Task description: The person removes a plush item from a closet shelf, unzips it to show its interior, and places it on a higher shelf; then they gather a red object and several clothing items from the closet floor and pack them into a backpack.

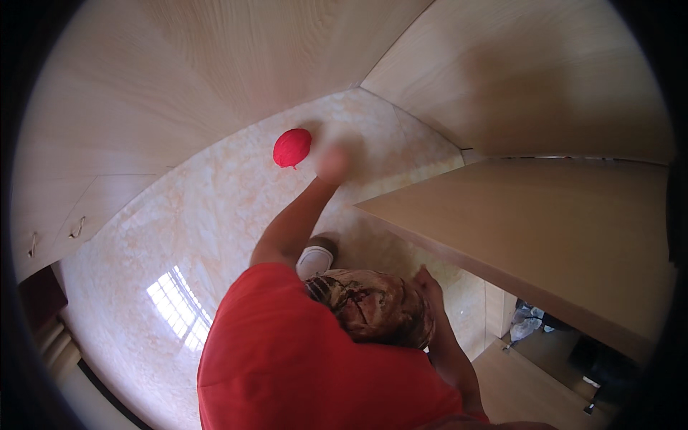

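Observation:
A round red object (292, 148), perhaps a ball of yarn, lies on the marbled floor (226, 177) near the wooden panels. Just right of it is my left hand (336, 161), at the end of my outstretched arm. Motion blur hides its fingers, so whether they hold anything cannot be made out. My right hand (427, 285) is down beside my knee, which is covered by brown patterned fabric (371, 306). Its fingers are partly hidden and their state is unclear. A pale shoe (315, 259) shows between my left arm and the patterned fabric.
Light wooden panels (177, 59) rise along the far side and meet in a corner. A wooden board (527, 215) juts in from the right. Below it, an open cupboard holds plastic bags (525, 322) and dark items. Metal handles (78, 228) are on the left panels.

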The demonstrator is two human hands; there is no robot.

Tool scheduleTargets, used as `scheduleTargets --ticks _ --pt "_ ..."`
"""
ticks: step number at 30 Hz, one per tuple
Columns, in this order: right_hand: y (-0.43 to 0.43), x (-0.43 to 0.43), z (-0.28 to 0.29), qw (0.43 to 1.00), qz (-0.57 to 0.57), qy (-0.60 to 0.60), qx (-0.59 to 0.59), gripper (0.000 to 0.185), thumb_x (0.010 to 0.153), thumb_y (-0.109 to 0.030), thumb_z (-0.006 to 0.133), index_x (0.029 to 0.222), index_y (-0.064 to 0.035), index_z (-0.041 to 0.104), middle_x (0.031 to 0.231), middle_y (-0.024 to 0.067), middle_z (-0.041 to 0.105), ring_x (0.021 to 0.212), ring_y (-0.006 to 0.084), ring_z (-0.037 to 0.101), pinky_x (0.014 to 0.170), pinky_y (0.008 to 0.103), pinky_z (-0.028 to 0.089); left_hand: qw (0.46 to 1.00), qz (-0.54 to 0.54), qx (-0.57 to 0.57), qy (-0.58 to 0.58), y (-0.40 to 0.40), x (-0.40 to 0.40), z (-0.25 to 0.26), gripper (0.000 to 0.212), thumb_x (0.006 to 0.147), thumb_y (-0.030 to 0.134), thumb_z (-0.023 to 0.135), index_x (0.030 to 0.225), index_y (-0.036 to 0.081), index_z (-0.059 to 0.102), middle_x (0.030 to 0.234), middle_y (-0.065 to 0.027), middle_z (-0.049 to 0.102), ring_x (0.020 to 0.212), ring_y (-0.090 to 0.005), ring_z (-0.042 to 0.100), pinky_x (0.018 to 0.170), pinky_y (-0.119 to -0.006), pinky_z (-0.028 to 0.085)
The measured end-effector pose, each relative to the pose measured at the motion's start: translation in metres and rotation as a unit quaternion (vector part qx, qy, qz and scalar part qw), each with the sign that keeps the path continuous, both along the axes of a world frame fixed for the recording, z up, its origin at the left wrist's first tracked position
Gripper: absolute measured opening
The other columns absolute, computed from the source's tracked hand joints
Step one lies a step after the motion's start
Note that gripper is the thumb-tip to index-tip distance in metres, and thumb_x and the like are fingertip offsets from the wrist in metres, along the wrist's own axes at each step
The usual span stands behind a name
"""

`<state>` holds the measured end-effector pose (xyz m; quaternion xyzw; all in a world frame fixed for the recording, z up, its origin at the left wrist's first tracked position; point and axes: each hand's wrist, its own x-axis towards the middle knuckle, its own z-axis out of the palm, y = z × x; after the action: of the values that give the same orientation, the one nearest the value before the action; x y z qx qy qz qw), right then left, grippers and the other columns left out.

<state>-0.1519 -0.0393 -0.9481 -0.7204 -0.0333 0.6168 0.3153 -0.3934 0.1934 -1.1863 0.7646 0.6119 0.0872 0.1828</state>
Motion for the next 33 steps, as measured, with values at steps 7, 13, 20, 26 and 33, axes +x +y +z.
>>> scheduleTargets --ticks 7,13,20,26,33 --pt "0.005 -0.031 -0.111 0.97 0.034 0.243 -0.004 0.031 0.093 -0.032 0.05 0.068 -0.0153 0.045 0.061 -0.0029 0.04 0.055 0.0109 0.041 0.054 0.0236 0.036 0.884 0.053 -0.24 -0.397 -0.146 -0.047 0.143 0.01 0.078 0.014 0.065 0.078 0.003 0.065 0.076 -0.0117 0.065 0.067 -0.0201 0.061 0.064 -0.033 0.048" --pt "0.014 -0.052 -0.112 0.96 -0.041 0.276 0.002 0.032 0.094 -0.034 0.047 0.069 -0.0145 0.046 0.062 -0.0023 0.042 0.056 0.0117 0.043 0.056 0.0236 0.038 0.838 -0.352 -0.062 -0.412 -0.133 0.041 0.159 0.013 0.073 0.019 0.066 0.08 0.009 0.061 0.089 -0.0069 0.059 0.085 -0.026 0.059 0.069 -0.036 0.048" --pt "0.044 -0.062 -0.031 0.942 -0.222 0.229 0.107 0.033 0.095 -0.035 0.045 0.07 -0.0139 0.047 0.062 -0.002 0.044 0.056 0.0122 0.044 0.056 0.024 0.039 0.792 -0.512 0.18 -0.279 -0.112 0.077 0.174 0.014 0.067 0.021 0.065 0.077 0.013 0.06 0.106 -0.0065 0.058 0.102 -0.0268 0.055 0.084 -0.039 0.045" --pt "0.061 -0.062 -0.041 0.909 -0.203 0.323 0.166 0.036 0.097 -0.035 0.041 0.068 -0.0145 0.044 0.059 -0.0014 0.042 0.048 0.0112 0.04 0.043 0.0245 0.033 0.857 -0.358 0.063 -0.364 -0.117 0.053 0.176 0.02 0.069 0.012 0.07 0.089 0.013 0.065 0.119 -0.01 0.056 0.105 -0.0293 0.056 0.082 -0.039 0.049" --pt "0.079 -0.019 -0.037 0.802 -0.156 0.511 0.266 0.041 0.098 -0.034 0.042 0.06 -0.0179 0.037 0.051 -0.0051 0.033 0.039 0.0074 0.026 0.035 0.023 0.019 0.911 -0.009 0.062 -0.408 -0.118 -0.044 0.177 0.012 0.085 0.009 0.064 0.077 0.001 0.065 0.073 -0.0098 0.06 0.064 -0.0174 0.057 0.061 -0.03 0.046"
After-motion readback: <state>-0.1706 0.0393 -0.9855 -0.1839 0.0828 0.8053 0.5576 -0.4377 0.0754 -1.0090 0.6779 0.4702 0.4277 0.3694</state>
